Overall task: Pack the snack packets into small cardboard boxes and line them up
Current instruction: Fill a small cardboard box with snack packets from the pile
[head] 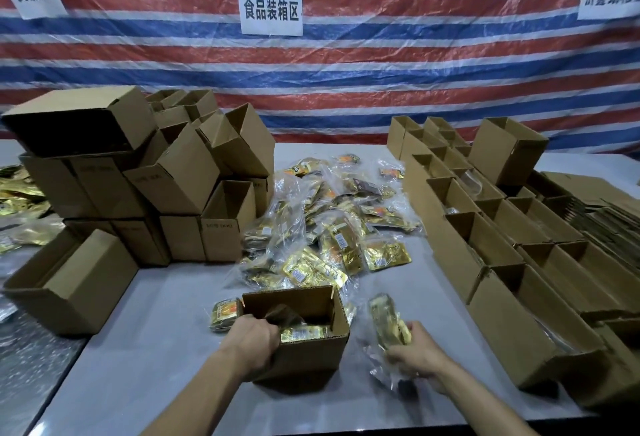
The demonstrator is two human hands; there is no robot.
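Note:
A small open cardboard box (304, 349) stands on the grey table (166, 331) right in front of me, with gold snack packets lying inside it. My left hand (251, 338) grips the box's near left rim, fingers curled over the edge. To the right of the box, my right hand (417, 354) holds a bundle of gold snack packets (388, 321) in clear plastic just above the table. A loose heap of snack packets (332, 224) lies behind the box in the table's middle.
A pile of empty boxes (166, 172) is stacked at the left, with one large open box (72, 283) at the front left. Rows of open boxes (512, 262) line the right side. Flattened cardboard (609, 221) lies far right. A striped tarp hangs behind.

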